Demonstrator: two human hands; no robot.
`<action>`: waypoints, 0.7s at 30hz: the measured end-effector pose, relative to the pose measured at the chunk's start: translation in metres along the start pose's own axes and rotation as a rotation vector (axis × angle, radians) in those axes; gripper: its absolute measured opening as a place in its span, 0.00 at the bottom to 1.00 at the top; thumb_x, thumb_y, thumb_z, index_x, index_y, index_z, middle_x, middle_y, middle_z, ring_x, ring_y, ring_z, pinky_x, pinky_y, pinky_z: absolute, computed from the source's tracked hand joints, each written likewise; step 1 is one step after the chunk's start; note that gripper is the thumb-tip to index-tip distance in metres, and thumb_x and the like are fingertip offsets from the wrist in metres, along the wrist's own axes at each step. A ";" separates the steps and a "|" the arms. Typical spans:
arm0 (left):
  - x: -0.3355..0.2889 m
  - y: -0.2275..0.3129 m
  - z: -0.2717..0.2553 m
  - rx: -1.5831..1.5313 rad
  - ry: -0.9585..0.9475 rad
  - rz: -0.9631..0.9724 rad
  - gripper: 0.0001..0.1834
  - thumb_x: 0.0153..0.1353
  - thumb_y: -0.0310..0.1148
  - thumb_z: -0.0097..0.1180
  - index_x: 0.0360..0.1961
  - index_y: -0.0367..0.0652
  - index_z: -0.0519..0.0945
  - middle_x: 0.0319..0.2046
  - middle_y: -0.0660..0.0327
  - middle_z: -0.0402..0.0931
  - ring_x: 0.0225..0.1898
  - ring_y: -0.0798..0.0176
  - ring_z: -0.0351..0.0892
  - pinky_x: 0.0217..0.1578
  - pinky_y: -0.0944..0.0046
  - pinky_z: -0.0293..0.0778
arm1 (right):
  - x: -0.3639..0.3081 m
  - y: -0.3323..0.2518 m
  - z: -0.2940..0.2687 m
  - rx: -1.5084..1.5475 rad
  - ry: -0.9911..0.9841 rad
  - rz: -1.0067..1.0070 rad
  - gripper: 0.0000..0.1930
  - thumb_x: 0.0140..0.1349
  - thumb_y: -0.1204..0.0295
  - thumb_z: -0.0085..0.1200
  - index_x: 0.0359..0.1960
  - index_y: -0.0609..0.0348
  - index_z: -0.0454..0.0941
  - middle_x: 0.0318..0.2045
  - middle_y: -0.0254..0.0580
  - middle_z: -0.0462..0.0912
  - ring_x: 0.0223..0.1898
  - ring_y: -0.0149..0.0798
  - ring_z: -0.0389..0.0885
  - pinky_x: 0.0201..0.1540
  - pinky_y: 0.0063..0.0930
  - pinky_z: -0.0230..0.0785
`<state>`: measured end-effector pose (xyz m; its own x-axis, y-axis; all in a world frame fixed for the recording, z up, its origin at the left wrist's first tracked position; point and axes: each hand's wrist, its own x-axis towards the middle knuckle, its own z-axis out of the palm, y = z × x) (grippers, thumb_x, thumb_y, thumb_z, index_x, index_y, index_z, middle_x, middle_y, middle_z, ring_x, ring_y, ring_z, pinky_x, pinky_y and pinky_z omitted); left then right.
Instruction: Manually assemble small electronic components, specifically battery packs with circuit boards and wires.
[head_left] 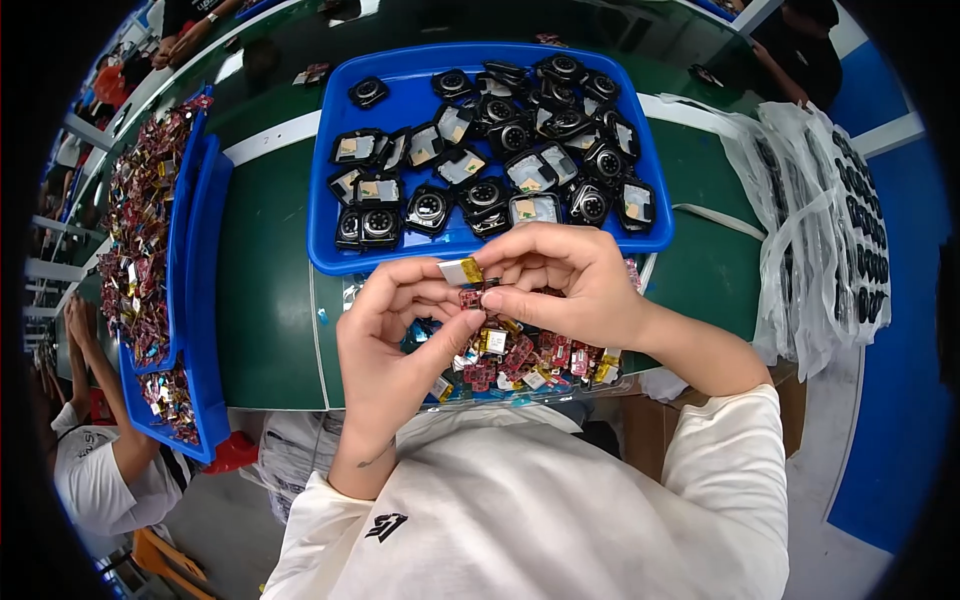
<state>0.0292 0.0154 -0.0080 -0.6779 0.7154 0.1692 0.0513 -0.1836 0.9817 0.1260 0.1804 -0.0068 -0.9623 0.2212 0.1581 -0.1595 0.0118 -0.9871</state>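
Above the pile [515, 362] | my left hand [388, 335] and right hand [578, 288] pinch the board [471, 298] and battery [459, 271] | best I don't bend them

Electronics workshop (heaped circuit boards [519, 353])

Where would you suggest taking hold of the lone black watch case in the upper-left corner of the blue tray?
I'd pinch the lone watch case by opposite outer edges, coming from above and its right: bare floor separates it from the next case, while the wall of the blue tray stands close on its left.
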 end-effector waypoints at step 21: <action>0.000 0.008 0.000 -0.065 0.037 -0.082 0.30 0.53 0.16 0.61 0.58 0.30 0.66 0.29 0.59 0.79 0.32 0.74 0.77 0.33 0.77 0.71 | -0.002 -0.001 -0.003 0.155 -0.068 0.063 0.11 0.61 0.81 0.52 0.46 0.70 0.75 0.42 0.46 0.79 0.45 0.32 0.78 0.50 0.26 0.72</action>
<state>0.0297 0.0133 0.0000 -0.7046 0.7046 0.0843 -0.0518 -0.1695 0.9842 0.1284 0.1830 -0.0059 -0.9834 0.1503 0.1020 -0.1249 -0.1514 -0.9806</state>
